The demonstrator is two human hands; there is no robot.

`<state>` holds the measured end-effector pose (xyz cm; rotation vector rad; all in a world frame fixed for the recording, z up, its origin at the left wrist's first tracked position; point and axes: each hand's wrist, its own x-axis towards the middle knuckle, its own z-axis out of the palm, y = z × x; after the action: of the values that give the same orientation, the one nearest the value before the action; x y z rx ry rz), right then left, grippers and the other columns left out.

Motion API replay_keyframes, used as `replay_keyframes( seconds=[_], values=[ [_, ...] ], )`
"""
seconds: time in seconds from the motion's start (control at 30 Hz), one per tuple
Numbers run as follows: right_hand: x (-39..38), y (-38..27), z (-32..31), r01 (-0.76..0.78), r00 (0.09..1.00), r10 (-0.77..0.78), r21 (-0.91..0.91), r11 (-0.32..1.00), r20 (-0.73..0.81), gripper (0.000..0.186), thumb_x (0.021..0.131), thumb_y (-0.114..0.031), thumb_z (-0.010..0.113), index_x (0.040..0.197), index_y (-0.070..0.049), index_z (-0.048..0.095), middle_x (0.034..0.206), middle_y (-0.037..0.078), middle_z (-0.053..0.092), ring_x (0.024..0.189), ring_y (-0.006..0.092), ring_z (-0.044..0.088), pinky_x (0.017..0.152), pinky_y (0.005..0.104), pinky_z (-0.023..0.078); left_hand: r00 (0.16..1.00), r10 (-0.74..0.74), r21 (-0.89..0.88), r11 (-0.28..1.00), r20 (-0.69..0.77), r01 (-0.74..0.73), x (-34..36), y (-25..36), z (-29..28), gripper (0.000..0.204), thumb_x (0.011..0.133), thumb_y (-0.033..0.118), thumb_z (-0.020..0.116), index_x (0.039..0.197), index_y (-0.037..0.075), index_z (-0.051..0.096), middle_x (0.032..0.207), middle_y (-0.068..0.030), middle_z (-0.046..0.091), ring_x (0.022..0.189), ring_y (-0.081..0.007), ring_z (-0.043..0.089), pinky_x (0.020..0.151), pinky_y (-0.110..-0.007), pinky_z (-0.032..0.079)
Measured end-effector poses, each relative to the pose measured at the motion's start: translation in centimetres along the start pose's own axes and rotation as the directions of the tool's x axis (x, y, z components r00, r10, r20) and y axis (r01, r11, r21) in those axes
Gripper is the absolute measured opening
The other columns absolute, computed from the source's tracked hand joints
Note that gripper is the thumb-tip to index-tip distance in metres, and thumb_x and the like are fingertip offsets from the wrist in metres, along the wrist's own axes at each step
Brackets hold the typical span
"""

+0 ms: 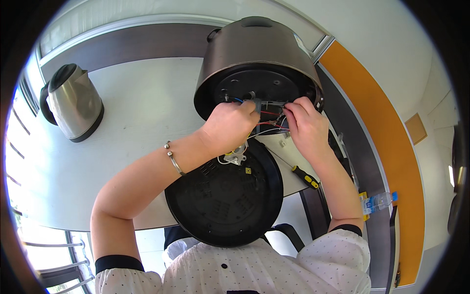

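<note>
Your left hand [230, 126] and right hand [309, 128] are both up at the open underside of the cooker [259, 46], which lies on its side on the table [147, 98], black bottom facing you. Left thumb and fingers are pinched on a small grey part [258, 105] in front of that bottom. Right thumb and fingertips are drawn in close at the far end of a thin bar [271, 103] running right from the grey part; can't tell if they grip the bar or a wire.

Wires [267, 123], red and white, run between and just below your hands. A blue wire [238, 100] shows at the bottom, above your left fingers.

The black cover [223, 191], round and dish-like, sits below the cooker, lower part past the table edge toward you. Metal bracket [235, 158] with wire on it is at the cover's upper part, under your left wrist. Small yellow square [248, 170] in the cover, just below the bracket.

Screwdriver [305, 177], yellow-black handle, lies right of the cover, shaft pointing up-left. Small white connector [283, 143] is near its tip. Kettle [77, 108] stands upright far left, well apart from your hands. Bottle [379, 202], blue cap, is right of your right forearm.
</note>
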<state>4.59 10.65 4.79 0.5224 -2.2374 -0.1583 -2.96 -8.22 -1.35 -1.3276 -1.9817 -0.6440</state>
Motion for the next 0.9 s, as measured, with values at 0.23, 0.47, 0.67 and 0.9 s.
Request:
replay_keyframes(
  seconds=[0.23, 0.47, 0.67, 0.9],
  values=[
    [-0.3, 0.5, 0.0, 0.042, 0.999, -0.042, -0.002, 0.999, -0.035, 0.007, 0.077, -0.006, 0.066, 0.082, -0.003, 0.062, 0.081, 0.005, 0.054, 0.059, 0.0218, 0.059, 0.047, 0.0319, 0.046, 0.925, -0.379, -0.611, 0.732, 0.005, 0.303, 2.3, 0.8, -0.1, 0.007, 0.075, -0.001, 0.068, 0.079, -0.005, 0.064, 0.073, -0.0100, 0.061, 0.059, -0.0165, 0.063, 0.050, -0.026, 0.047],
    [-0.4, 0.6, 0.2, 0.037, 0.997, -0.036, 0.014, 0.999, -0.067, 0.010, 0.074, -0.004, 0.068, 0.082, -0.003, 0.063, 0.081, 0.005, 0.055, 0.059, 0.0222, 0.059, 0.048, 0.0312, 0.046, 0.868, -0.461, -0.694, 0.566, 0.181, 0.446, 3.3, 1.8, -0.7, 0.006, 0.078, -0.001, 0.067, 0.079, -0.007, 0.064, 0.072, -0.0073, 0.063, 0.057, -0.0097, 0.061, 0.048, -0.022, 0.045],
    [-0.6, 1.0, 0.4, 0.021, 0.995, -0.012, 0.092, 0.996, -0.098, 0.014, 0.071, -0.002, 0.070, 0.084, -0.003, 0.064, 0.082, 0.005, 0.057, 0.059, 0.0236, 0.059, 0.049, 0.0316, 0.047, 0.760, -0.602, -0.748, 0.382, 0.244, 0.543, 4.1, 3.6, -0.3, 0.007, 0.082, 0.000, 0.063, 0.082, -0.006, 0.065, 0.072, -0.0087, 0.066, 0.058, -0.0105, 0.062, 0.046, -0.021, 0.046],
    [-1.1, 1.3, 0.2, -0.001, 0.997, 0.012, 0.140, 0.990, -0.080, 0.014, 0.070, -0.001, 0.066, 0.084, -0.002, 0.064, 0.083, 0.006, 0.056, 0.065, 0.0232, 0.062, 0.052, 0.0329, 0.049, 0.728, -0.624, -0.802, 0.261, 0.284, 0.537, 4.7, 4.5, 0.0, 0.009, 0.085, -0.001, 0.060, 0.088, -0.009, 0.062, 0.078, -0.0128, 0.066, 0.065, -0.0156, 0.066, 0.050, -0.023, 0.051]
  ],
)
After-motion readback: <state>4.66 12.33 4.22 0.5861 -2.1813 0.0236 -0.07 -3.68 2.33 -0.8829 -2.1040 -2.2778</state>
